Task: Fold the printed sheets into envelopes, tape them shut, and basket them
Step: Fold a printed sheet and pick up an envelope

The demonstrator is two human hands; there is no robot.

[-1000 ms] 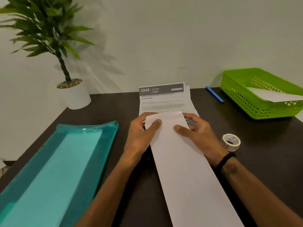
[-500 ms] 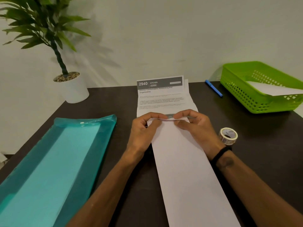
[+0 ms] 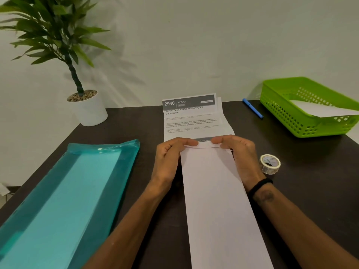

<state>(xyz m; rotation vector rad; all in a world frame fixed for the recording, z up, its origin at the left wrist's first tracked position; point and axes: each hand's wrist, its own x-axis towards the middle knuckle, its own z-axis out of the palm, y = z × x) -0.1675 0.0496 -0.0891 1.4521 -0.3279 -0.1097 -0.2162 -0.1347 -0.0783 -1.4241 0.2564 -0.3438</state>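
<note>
Printed sheet (image 3: 191, 121): lies on the dark table (image 3: 291, 181) at centre, its long axis running from the near table edge toward the wall. The near portion is turned over, blank side up, as a long white strip reaching to the bottom of the view; the far portion shows print, with a grey header reading "2940 KITCHEN" at the wall end. The strip's far edge sits across the sheet, directly under the fingertips of both hands.

Left hand (image 3: 169, 160): at the left corner of that far edge. Fingers curled, tips together with the thumb, pinching the paper edge.

Right hand (image 3: 240, 154): at the right corner of the same edge, knuckles up. Fingers curled and closed on the paper edge; a black band on the wrist. The two hands' fingertips nearly meet at the middle of the edge, a narrow strip of grey print showing between them.

Tape roll (image 3: 270, 164): clear, lying tilted on the table just beside the right wrist.

Green basket (image 3: 287, 115): far right of the table, perforated walls, one white sheet of paper inside it.

Blue pen (image 3: 252, 108): on the table between sheet and basket, near the wall.

Teal folder (image 3: 64, 200): translucent, flat on the left side of the table, well apart from the hands.

Potted plant (image 3: 85, 107): white pot, far left corner.
</note>
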